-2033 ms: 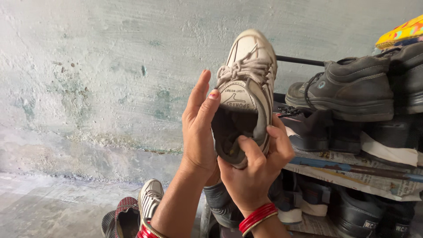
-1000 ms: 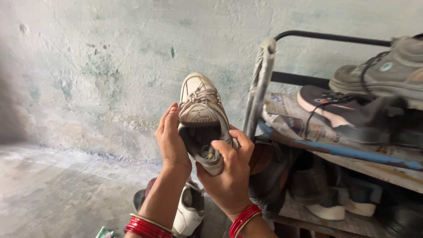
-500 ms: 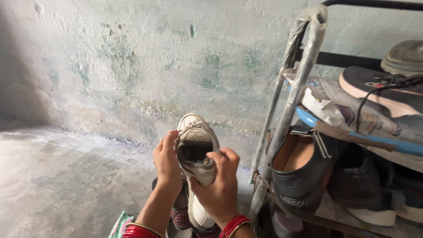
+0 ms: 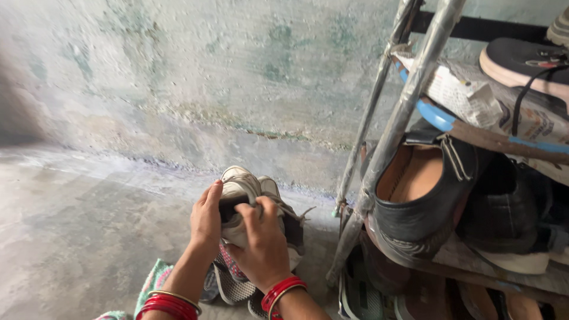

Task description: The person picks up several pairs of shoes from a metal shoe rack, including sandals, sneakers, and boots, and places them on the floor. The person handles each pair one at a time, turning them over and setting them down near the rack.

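**A:** Head camera, from the left: what have you got?

**B:** I see bare concrete floor (image 4: 77, 219) under a stained wall (image 4: 207, 71). Then comes my left hand (image 4: 206, 218), red bangles (image 4: 169, 305) on the wrist, with its fingers curled over the collar of a white shoe (image 4: 240, 181).

**A:** And the other hand?

**B:** My right hand (image 4: 261, 252) is closed round the heel from the near side, thumb across the opening. Both hands have a firm hold, with nothing else in either.

**A:** Where does the shoe sit?

**B:** It's low, just above the floor, toe pointing at the wall. It sits over a pile of patterned slippers (image 4: 231, 287) and is touching or almost touching a second pale shoe (image 4: 271, 186). I can't tell whether its sole rests on anything.

**A:** So which step is this?

**B:** I'd say the shoe is being handled down at the pile, not up at the rack. Any next move needs both hands to keep the heel steady and clear of the loose laces.

**A:** What's its condition?

**B:** It's grubby off-white with a dark lining and looks worn.

**A:** Further right?

**B:** A metal rack post (image 4: 403, 112) stands there. Behind it a black shoe (image 4: 424, 201) is tipped on its side, below a shelf lined with newspaper (image 4: 468, 89).
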